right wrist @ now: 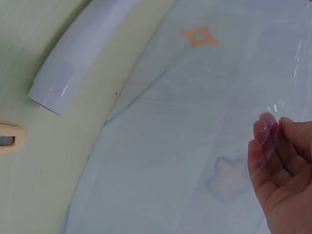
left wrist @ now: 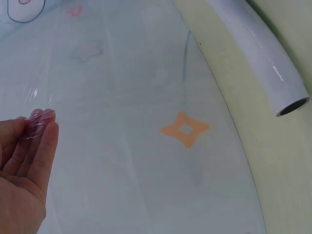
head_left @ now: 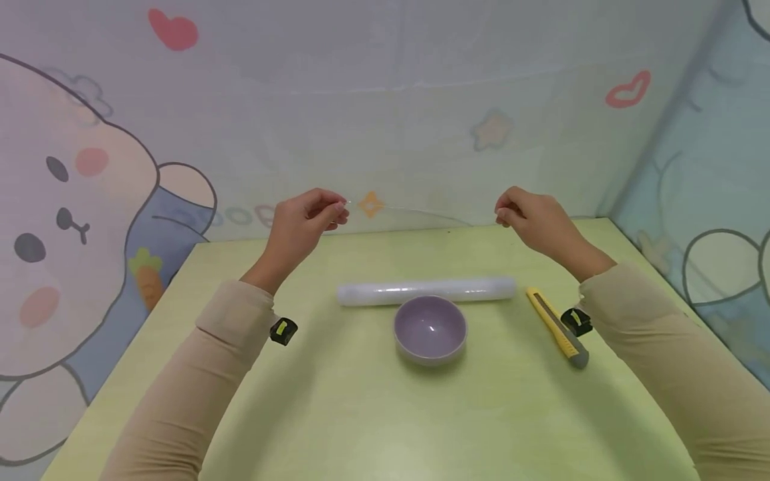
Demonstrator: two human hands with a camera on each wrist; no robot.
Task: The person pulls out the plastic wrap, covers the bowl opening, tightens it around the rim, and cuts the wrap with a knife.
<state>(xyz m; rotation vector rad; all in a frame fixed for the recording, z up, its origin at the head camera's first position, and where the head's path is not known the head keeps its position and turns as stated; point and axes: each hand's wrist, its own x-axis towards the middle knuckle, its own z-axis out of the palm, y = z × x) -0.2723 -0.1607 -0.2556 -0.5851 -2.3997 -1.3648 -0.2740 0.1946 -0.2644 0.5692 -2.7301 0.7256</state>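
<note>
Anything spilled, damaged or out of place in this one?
Nothing stands out: the purple bowl sits upright, the white roll and yellow cutter lie flat on the green table, and the left hand and right hand hold clear film between them.

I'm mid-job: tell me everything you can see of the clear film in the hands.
The clear film looks like thin, glossy, see-through plastic, crumpled where it is pinched in the left grip and the right grip. It is raised above the table and appears to span between the two. Bright streaks and creases gather near both pinched ends. Its outer edges are too clear to trace.
</note>
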